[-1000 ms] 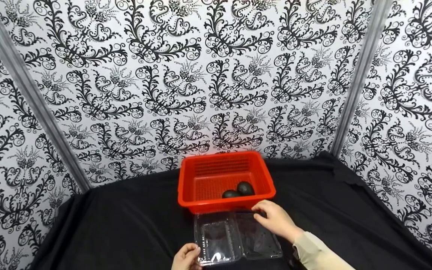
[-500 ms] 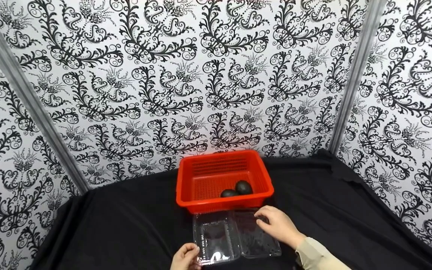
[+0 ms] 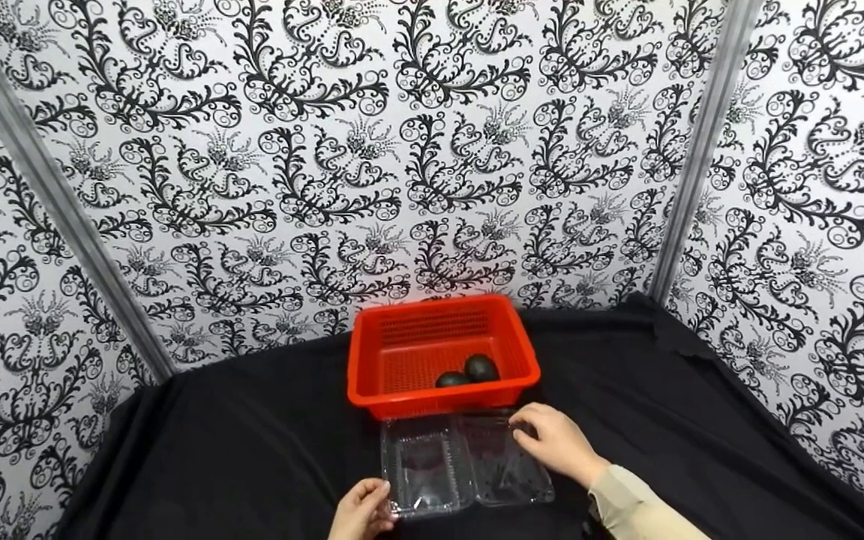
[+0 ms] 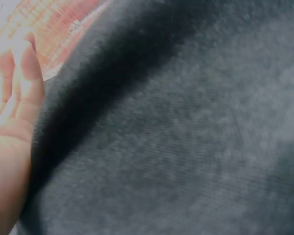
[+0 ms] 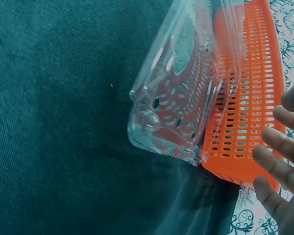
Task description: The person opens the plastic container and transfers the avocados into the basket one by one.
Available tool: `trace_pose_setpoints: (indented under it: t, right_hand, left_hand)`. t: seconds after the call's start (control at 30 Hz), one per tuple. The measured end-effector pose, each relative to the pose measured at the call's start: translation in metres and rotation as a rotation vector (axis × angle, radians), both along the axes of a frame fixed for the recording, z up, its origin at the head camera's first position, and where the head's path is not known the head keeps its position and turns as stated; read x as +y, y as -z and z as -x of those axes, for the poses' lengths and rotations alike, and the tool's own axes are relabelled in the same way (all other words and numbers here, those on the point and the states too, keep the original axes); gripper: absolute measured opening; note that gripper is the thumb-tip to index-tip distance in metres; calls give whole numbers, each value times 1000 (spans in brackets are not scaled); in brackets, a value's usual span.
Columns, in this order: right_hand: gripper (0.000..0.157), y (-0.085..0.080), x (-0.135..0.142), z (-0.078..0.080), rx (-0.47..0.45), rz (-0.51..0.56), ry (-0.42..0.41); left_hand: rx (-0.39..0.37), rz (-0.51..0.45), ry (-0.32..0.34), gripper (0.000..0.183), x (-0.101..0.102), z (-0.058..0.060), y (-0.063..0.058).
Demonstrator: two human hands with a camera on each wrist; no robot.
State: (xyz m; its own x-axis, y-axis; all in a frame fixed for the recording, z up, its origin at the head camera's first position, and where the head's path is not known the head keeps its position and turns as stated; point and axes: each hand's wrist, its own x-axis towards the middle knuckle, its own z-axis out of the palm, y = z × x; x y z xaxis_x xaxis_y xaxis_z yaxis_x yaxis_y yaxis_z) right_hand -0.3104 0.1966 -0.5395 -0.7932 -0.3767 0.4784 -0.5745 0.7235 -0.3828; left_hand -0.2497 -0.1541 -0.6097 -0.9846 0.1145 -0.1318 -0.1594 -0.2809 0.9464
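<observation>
A clear plastic clamshell container (image 3: 432, 465) lies open on the black cloth, just in front of a red slatted basket (image 3: 402, 337). Two dark round fruits (image 3: 481, 367) sit in the basket's near right corner. My left hand (image 3: 361, 511) touches the container's near left corner, and in the left wrist view its fingers (image 4: 24, 73) look straight. My right hand (image 3: 552, 442) rests on the far edge of the container's right half. In the right wrist view its fingers (image 5: 277, 166) are spread beside the container (image 5: 181, 93) and the basket (image 5: 250, 107).
Black cloth (image 3: 237, 450) covers the whole table. Patterned black-and-white walls (image 3: 402, 150) close it in at the back and both sides, and the basket stands close to the back wall.
The view has shifted slightly. Both hands stay at the container, and the right hand's fingers have moved a little along its far edge.
</observation>
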Motion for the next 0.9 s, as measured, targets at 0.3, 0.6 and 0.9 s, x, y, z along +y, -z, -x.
trace_pose_setpoints:
  t: [0.3, 0.6, 0.9]
  right_hand:
    - [12, -9, 9, -2, 17, -4, 33]
    - [11, -15, 17, -4, -49, 34, 95]
    - [9, -13, 20, -3, -37, 78, 103]
  left_hand:
    - [-2, 90, 14, 13, -14, -4, -18]
    - [20, 163, -37, 17, -30, 1, -40]
    - [94, 268, -43, 19, -31, 4, -53]
